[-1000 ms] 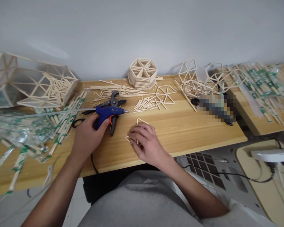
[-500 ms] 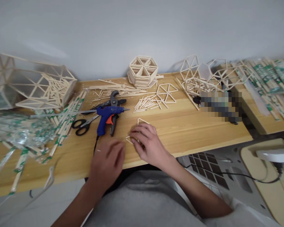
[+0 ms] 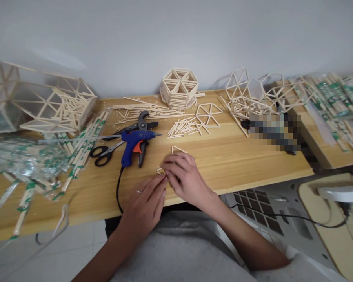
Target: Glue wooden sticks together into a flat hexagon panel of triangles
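Near the table's front edge, my right hand [image 3: 184,172] curls over a small frame of wooden sticks [image 3: 179,149]. Two sticks meeting in a corner stick out beyond its fingers, and another corner shows at the left. My left hand [image 3: 147,199], a ring on one finger, meets the right fingertips at the frame's near side, its own fingers pressed together. Fingers hide most of the frame. Left of the hands lies a blue hot glue gun [image 3: 133,143] with an orange trigger, resting over dark-handled cutters [image 3: 142,124]. Black-handled scissors [image 3: 102,154] lie beside it.
Cut sticks [image 3: 182,127] and a finished hexagon frame [image 3: 208,115] lie behind the hands. A stack of hexagons [image 3: 181,88] stands by the wall. Larger stick structures [image 3: 47,105] and bagged sticks [image 3: 26,156] fill the left; more frames [image 3: 247,102] are at right.
My left hand has moved right and forward to the stick frame, its fingertips now meeting those of the right hand. My right hand has stayed on the frame nearly still.
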Available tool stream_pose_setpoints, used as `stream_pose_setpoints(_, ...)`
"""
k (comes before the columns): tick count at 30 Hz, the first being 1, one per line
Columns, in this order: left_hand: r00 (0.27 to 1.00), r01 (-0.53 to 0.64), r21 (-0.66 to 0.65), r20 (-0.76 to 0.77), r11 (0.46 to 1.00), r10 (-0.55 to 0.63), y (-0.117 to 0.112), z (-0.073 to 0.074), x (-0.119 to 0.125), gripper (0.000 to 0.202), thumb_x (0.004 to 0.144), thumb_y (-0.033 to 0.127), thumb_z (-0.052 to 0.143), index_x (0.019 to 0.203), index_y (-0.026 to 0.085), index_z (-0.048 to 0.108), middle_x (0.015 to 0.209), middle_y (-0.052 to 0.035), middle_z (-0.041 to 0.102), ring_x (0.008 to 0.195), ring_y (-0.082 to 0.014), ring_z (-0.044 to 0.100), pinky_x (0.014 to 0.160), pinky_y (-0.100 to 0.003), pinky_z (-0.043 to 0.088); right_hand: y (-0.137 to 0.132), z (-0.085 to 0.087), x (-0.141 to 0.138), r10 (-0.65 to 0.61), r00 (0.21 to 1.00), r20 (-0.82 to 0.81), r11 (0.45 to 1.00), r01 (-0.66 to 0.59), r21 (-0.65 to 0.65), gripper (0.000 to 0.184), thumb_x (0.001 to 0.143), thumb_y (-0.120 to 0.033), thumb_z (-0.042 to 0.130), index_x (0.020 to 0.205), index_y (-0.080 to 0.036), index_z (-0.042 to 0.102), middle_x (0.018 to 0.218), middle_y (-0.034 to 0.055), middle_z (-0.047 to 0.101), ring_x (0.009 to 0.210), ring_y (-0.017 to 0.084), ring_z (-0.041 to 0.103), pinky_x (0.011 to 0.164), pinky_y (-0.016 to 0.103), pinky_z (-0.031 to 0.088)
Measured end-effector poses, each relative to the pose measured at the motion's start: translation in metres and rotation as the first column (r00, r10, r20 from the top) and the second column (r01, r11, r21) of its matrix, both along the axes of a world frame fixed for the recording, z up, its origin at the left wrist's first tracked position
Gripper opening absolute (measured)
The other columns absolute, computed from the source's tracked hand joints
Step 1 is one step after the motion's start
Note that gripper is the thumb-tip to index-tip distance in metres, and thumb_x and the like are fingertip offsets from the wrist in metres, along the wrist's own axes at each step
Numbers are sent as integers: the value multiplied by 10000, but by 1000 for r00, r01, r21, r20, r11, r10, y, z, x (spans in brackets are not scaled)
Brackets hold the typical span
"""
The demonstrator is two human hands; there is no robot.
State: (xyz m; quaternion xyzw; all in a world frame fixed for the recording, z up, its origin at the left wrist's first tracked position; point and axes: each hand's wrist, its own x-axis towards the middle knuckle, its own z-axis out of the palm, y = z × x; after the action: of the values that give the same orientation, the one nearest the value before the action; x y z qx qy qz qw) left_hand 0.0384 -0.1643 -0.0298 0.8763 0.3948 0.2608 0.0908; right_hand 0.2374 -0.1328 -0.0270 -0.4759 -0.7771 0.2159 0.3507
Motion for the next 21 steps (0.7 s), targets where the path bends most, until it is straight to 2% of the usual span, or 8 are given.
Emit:
stream_pose_setpoints(8,1000,3,-17,6,1000,-3,0,0,1,398,998,84,583,1391,148,588,1335,-133,715,1256,-244,676,1114,-412,528,0,0,1,2,1000,5,1000,-2,0,253,1012,-96,551,1177,-207,707,1241,96,706,1235,283,571,1103,499,454)
stream_pose_setpoints(13,1000,-6,-5,0,1000,6,0,1,2,383,989,79,594,1367,143,607,1318,-132,727,1236,-248,689,1096,-410,533,1,-3,3,24,1000,6,1000,-24,11,377,931,9,517,1191,-184,709,1255,106,704,1253,289,563,1105,499,447)
stream_pose_setpoints(17,1000,-19,-15,14,1000,19,0,1,2,410,994,95,577,1393,187,599,1322,-114,734,1227,-249,702,1083,-417,547,1,-6,5,37,999,8,999,-37,-1,504,868,62,488,1227,-222,700,1278,89,699,1259,281,566,1096,500,451)
stream_pose_setpoints(21,999,-24,-19,20,1000,25,-1,-1,2,423,992,93,577,1403,192,595,1322,-113,734,1230,-246,702,1094,-415,547,1,-6,4,31,999,8,999,-31,14,449,900,43,510,1218,-209,702,1266,99,703,1250,284,571,1108,500,447)
